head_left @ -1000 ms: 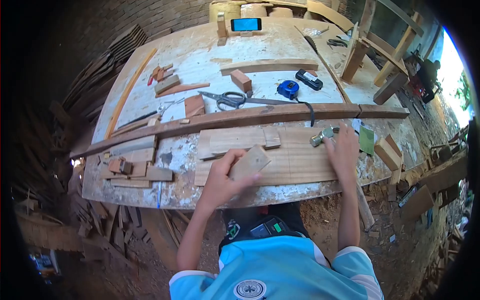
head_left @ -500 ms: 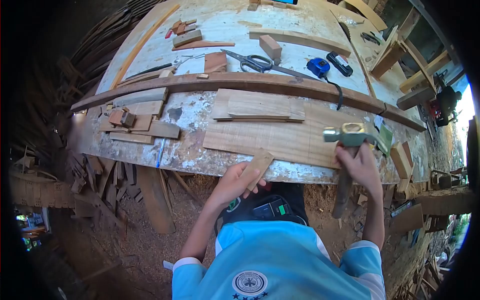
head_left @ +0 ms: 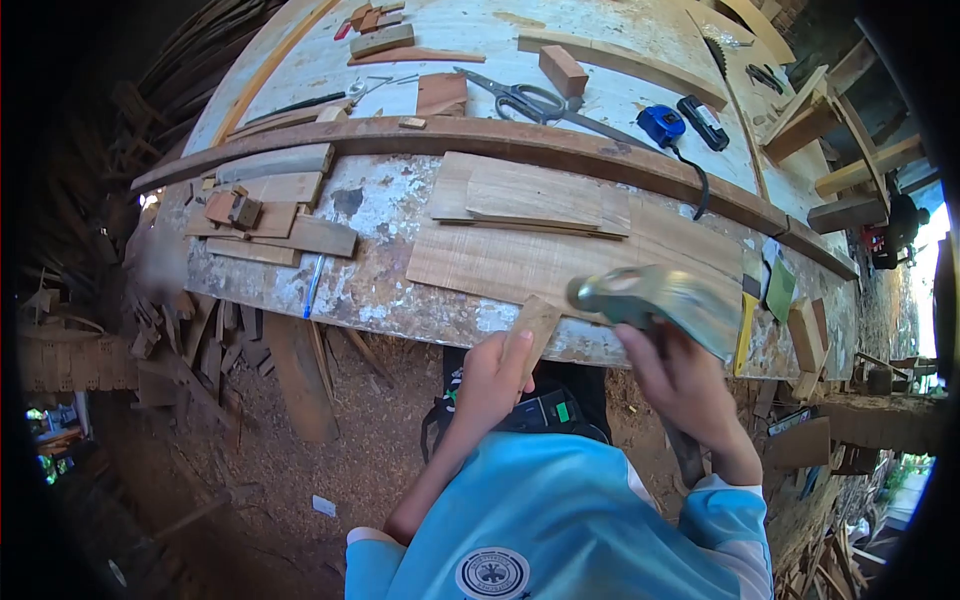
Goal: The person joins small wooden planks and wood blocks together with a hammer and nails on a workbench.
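My left hand [head_left: 495,378] grips a small flat wood piece [head_left: 535,330], its upper end overlapping the front edge of the workbench [head_left: 400,315]. To the right, my right hand [head_left: 685,385] is closed around the handle of a hammer [head_left: 650,300]. The hammer head, blurred by motion, is turned toward the wood piece and close to its top end. Behind both hands lies a wide wooden board [head_left: 490,262] with thinner boards [head_left: 535,197] stacked on it.
A long wooden beam [head_left: 560,145] crosses the bench. Beyond it are scissors [head_left: 530,100], a blue tape measure [head_left: 661,125] and a brick-shaped wood block [head_left: 563,72]. Wood offcuts [head_left: 265,215] and a blue pen [head_left: 315,285] lie at left, a yellow-edged tool [head_left: 745,330] at right.
My right hand has swung the hammer left, toward the wood piece. My left hand has turned the piece more upright. The whole view has shifted slightly.
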Demonstrator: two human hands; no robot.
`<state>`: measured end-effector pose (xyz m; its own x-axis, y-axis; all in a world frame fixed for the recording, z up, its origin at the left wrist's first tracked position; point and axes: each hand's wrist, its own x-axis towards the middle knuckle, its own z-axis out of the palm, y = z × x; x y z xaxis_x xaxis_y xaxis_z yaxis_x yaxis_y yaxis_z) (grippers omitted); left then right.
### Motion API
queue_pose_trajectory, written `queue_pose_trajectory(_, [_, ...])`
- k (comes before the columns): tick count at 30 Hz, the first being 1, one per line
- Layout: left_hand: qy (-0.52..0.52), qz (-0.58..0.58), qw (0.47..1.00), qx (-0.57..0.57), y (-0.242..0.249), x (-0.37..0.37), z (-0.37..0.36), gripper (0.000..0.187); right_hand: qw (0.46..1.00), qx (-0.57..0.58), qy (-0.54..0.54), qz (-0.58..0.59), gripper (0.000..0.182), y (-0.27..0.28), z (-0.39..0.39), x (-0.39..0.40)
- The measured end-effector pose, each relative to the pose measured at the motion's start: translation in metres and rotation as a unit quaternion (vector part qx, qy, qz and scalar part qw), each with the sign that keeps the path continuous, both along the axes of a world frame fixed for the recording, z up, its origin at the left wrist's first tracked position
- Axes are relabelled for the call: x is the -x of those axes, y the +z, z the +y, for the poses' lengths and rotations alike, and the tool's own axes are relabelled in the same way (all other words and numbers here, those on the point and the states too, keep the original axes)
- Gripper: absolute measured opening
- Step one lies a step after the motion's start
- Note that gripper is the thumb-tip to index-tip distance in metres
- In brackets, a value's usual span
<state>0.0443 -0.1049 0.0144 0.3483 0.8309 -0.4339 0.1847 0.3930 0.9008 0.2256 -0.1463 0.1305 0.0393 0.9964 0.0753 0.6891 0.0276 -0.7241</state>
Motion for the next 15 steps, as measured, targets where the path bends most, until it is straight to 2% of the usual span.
queue_pose_trajectory(3, [0.005,0.017,0.999,-0.037,-0.001,-0.001,-0.001,0.042,0.996,-0.081,-0.029,0.013,0.017,0.013,-0.013,0.004])
queue_pose_trajectory(5, [0.004,0.027,0.999,-0.028,0.002,-0.002,0.001,0.042,0.998,-0.06,0.01,0.008,0.023,0.003,-0.011,0.011])
queue_pose_trajectory(6, [0.002,0.031,0.999,-0.026,0.004,-0.002,0.002,0.042,0.996,-0.062,0.064,0.008,0.027,-0.014,-0.002,0.013])
queue_pose_trajectory(7, [-0.007,0.036,0.999,-0.018,0.003,0.0,0.0,0.043,0.994,0.074,0.078,-0.003,0.026,-0.032,0.003,0.016])
queue_pose_trajectory(10, [-0.009,0.028,0.999,-0.026,0.002,-0.003,0.009,0.043,0.999,-0.02,0.046,0.002,0.026,-0.02,0.01,0.009])
queue_pose_trajectory(12, [-0.004,0.033,0.999,-0.023,0.004,-0.002,0.003,0.043,0.994,-0.028,-0.009,-0.101,0.023,0.006,-0.001,0.002])
queue_pose_trajectory(15, [-0.015,0.041,0.999,-0.017,0.009,0.0,0.003,0.038,0.991,-0.051,-0.123,0.024,0.022,0.031,-0.012,0.006])
